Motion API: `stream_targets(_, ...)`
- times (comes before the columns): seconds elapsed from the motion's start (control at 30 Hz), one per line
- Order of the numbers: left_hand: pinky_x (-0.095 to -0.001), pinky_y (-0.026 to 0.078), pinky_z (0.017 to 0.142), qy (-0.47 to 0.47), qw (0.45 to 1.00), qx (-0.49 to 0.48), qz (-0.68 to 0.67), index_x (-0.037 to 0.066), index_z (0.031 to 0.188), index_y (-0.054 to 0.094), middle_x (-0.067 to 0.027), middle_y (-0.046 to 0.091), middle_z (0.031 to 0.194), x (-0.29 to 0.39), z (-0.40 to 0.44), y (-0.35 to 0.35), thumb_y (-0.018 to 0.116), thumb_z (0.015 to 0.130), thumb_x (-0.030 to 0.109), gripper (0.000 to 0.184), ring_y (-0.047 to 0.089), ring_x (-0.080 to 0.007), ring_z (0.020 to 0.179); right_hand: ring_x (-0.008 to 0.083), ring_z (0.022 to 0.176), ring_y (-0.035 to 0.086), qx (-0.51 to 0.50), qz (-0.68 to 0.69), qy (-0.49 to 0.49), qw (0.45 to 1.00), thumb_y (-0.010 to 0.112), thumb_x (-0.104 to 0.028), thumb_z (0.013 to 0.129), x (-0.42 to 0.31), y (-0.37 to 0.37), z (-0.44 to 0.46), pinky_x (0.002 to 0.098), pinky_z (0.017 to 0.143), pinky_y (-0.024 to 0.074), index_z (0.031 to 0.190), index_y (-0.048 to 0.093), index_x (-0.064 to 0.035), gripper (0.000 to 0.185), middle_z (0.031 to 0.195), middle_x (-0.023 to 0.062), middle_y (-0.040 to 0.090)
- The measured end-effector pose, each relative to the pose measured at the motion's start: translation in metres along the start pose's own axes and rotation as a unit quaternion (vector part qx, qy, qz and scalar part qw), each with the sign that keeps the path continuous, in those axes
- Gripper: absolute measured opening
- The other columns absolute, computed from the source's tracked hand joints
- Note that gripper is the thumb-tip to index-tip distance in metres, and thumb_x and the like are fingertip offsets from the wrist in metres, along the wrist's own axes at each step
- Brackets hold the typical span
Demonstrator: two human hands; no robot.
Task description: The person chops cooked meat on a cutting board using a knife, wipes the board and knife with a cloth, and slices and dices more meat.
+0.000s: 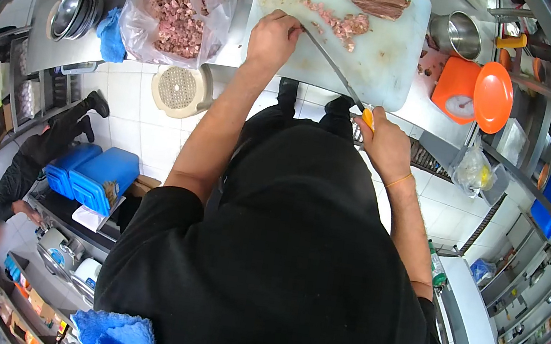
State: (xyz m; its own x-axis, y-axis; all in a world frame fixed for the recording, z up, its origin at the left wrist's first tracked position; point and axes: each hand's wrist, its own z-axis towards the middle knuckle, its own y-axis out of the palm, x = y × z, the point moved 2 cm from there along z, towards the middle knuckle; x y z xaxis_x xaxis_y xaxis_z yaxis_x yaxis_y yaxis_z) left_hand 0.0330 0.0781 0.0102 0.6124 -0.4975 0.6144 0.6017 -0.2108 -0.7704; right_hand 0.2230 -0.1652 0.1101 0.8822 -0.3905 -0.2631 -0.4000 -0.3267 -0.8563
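My right hand (388,144) is wrapped round the yellow handle of a long knife (336,69), held slantwise over the near edge of a white cutting board (388,68). Up at the blade's tip is my left hand (273,39), its fingers pinched together; whether they grip the tip or a scrap of meat cannot be made out. Small diced meat (342,26) lies on the board just beyond the blade. A larger dark piece of meat (377,1) rests near the board's far edge. Left of the board, an open clear plastic bag (218,5) holds a heap of diced meat (177,17).
An orange kitchen scale (455,88), an orange plate (493,97) and a steel pot (455,34) stand on the right. Stacked metal bowls (76,14) and a blue cloth (111,34) are at left. Behind, another person (38,156) is near blue bins (102,176).
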Motion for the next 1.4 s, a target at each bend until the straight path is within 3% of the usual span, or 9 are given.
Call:
stream_targets(0.27, -0.0412, 0.058, 0.074, 0.004, 1.000, 0.004, -0.010, 0.007, 0.093, 0.078, -0.0093, 0.073, 0.095, -0.002, 0.001, 0.000, 0.083, 0.086, 0.011, 0.009, 0.072, -0.0290, 0.080, 0.0492, 0.079, 0.072, -0.038, 0.050, 0.003, 0.998, 0.060, -0.045, 0.107, 0.004, 0.038, 0.030, 0.0586, 0.069, 0.0556, 0.112, 0.056, -0.0007, 0.045, 0.082, 0.0255, 0.073)
stream_targets(0.47, -0.0459, 0.057, 0.085, -0.025, 0.996, 0.049, -0.074, 0.007, 0.094, 0.075, -0.0113, 0.073, 0.098, 0.011, -0.002, 0.004, 0.076, 0.085, 0.001, 0.011, 0.070, -0.0342, 0.095, 0.0493, 0.079, 0.070, -0.005, 0.093, 0.017, 0.996, 0.061, -0.045, 0.106, 0.015, 0.004, 0.012, 0.0590, 0.070, 0.0534, 0.109, 0.057, -0.0029, 0.042, 0.080, 0.0264, 0.071)
stream_targets(0.5, -0.0476, 0.056, 0.088, 0.003, 0.996, 0.067, -0.057, 0.007, 0.095, 0.073, -0.0126, 0.073, 0.106, 0.013, 0.000, 0.005, 0.071, 0.086, -0.004, 0.014, 0.069, -0.0371, 0.100, 0.0492, 0.078, 0.070, 0.002, 0.108, 0.034, 0.994, 0.062, -0.045, 0.106, 0.024, 0.002, -0.001, 0.0590, 0.069, 0.0531, 0.108, 0.057, -0.0037, 0.041, 0.079, 0.0264, 0.071)
stream_targets(0.57, -0.0495, 0.052, 0.098, 0.011, 0.994, 0.092, -0.063, 0.008, 0.102, 0.075, -0.0153, 0.071, 0.119, 0.016, 0.003, 0.011, 0.069, 0.088, -0.001, 0.017, 0.065, -0.0397, 0.114, 0.0486, 0.076, 0.069, 0.016, 0.147, 0.067, 0.987, 0.063, -0.044, 0.106, 0.048, 0.003, -0.024, 0.0582, 0.065, 0.0525, 0.107, 0.056, -0.0059, 0.039, 0.077, 0.0252, 0.070)
stream_targets(0.7, -0.0544, 0.039, 0.120, 0.049, 0.989, 0.135, 0.025, 0.006, 0.126, 0.071, -0.0196, 0.062, 0.144, 0.015, 0.015, 0.030, 0.065, 0.096, 0.009, 0.031, 0.052, -0.0425, 0.140, 0.0447, 0.069, 0.070, 0.102, 0.023, 0.126, 0.987, 0.064, -0.042, 0.106, 0.082, 0.027, -0.053, 0.0550, 0.058, 0.0535, 0.105, 0.055, -0.0062, 0.036, 0.077, 0.0220, 0.071)
stream_targets(0.8, -0.0563, 0.028, 0.127, 0.026, 0.993, 0.101, 0.054, 0.001, 0.142, 0.061, -0.0218, 0.057, 0.151, 0.024, 0.026, 0.051, 0.061, 0.101, 0.018, 0.045, 0.044, -0.0417, 0.149, 0.0419, 0.067, 0.070, 0.182, -0.036, 0.120, 0.975, 0.068, -0.036, 0.104, 0.086, 0.039, -0.041, 0.0518, 0.058, 0.0547, 0.107, 0.056, -0.0063, 0.032, 0.072, 0.0180, 0.070)
stream_targets(0.93, -0.0570, 0.030, 0.126, 0.047, 0.996, 0.072, -0.005, -0.001, 0.145, 0.057, -0.0239, 0.057, 0.149, 0.046, 0.026, 0.070, 0.059, 0.103, 0.021, 0.047, 0.047, -0.0433, 0.145, 0.0395, 0.074, 0.073, 0.169, 0.000, 0.113, 0.979, 0.062, -0.038, 0.106, 0.067, 0.039, -0.016, 0.0503, 0.062, 0.0573, 0.107, 0.056, -0.0065, 0.032, 0.087, 0.0176, 0.072)
stream_targets(1.2, -0.0539, 0.041, 0.118, -0.012, 0.975, 0.062, -0.213, -0.001, 0.143, 0.058, -0.0252, 0.051, 0.154, 0.073, 0.014, 0.055, 0.065, 0.102, 0.023, 0.049, 0.048, -0.0463, 0.142, 0.0414, 0.074, 0.072, 0.155, 0.045, 0.060, 0.985, 0.065, -0.036, 0.105, 0.050, 0.040, -0.002, 0.0519, 0.062, 0.0561, 0.107, 0.056, -0.0046, 0.033, 0.088, 0.0207, 0.072)
stream_targets(1.4, -0.0497, 0.046, 0.115, 0.027, 0.988, 0.120, -0.089, 0.000, 0.143, 0.060, -0.0251, 0.052, 0.154, 0.049, 0.021, 0.054, 0.067, 0.102, 0.027, 0.049, 0.055, -0.0441, 0.135, 0.0458, 0.070, 0.069, 0.094, 0.165, 0.084, 0.978, 0.068, -0.041, 0.105, 0.089, 0.044, -0.037, 0.0524, 0.061, 0.0523, 0.096, 0.057, -0.0017, 0.042, 0.077, 0.0245, 0.069)
